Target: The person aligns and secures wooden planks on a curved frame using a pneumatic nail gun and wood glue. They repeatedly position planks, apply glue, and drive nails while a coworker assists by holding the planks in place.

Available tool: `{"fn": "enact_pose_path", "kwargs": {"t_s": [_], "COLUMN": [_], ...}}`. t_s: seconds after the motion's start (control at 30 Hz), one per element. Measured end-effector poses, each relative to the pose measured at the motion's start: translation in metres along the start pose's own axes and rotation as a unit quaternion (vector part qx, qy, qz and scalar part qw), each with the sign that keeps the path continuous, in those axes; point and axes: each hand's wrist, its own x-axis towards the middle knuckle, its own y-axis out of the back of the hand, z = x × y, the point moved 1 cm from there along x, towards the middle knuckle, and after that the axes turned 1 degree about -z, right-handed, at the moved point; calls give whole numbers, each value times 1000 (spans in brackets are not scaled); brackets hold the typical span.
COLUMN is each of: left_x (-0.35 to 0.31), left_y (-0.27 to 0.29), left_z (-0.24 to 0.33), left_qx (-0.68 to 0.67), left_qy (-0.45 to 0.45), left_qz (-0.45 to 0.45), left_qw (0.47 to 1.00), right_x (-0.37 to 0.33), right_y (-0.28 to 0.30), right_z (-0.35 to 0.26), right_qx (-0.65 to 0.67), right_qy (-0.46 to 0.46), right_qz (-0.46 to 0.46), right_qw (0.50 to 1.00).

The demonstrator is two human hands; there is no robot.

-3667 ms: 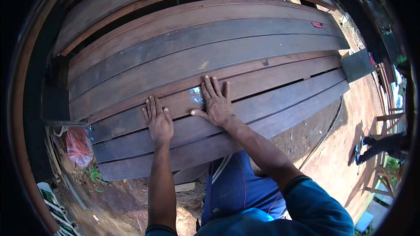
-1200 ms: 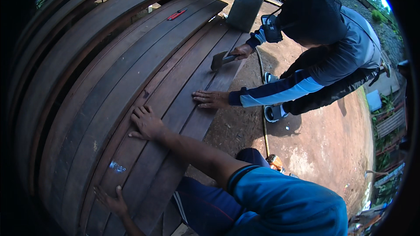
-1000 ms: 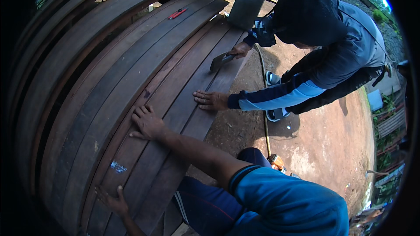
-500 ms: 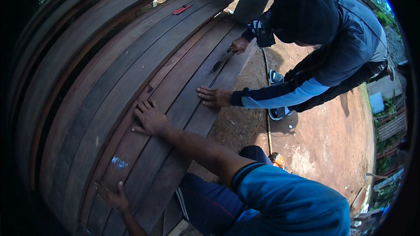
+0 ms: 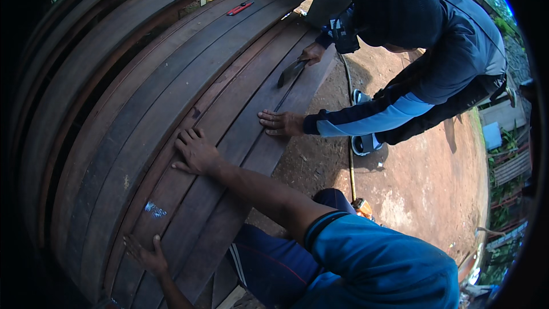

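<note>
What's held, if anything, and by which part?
The wearer's left hand and right hand hold nothing, resting on planks; the co-worker's hand grips a dark tool by one end.

The bare right hand (image 5: 197, 153) lies palm down, ahead and rightward of the bare left hand (image 5: 148, 257), both spread.

You are touching a long, reddish-brown plank (image 5: 171, 190), lying flat with its broad face up. It runs obliquely from your lower left toward the upper right. Its face bears a pale blue-white marking (image 5: 154, 210) toward the near end; a narrow dark gap borders its right edge.
</note>
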Motion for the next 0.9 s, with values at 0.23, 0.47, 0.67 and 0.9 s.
{"fn": "enact_pose_path", "kwargs": {"t_s": [0.23,0.47,0.67,0.9], "left_x": [0,1,-2,0], "left_y": [-3,-2,1,8], "left_z": [-2,-2,-1,4], "left_qx": [8,2,-40,-50], "left_qy": [-7,-11,-41,0], "left_qz": [9,7,42,9], "left_qw": [1000,1000,998,999], "right_x": [0,2,3,4], "right_y": [1,-3,-1,2], "right_z": [-2,1,0,-3], "right_qx": [-16,-1,-1,-25], "right_qy": [-16,-2,10,-12], "right_qz": [-25,-4,-12,-31], "right_qw": [999,1000,1000,999]}}
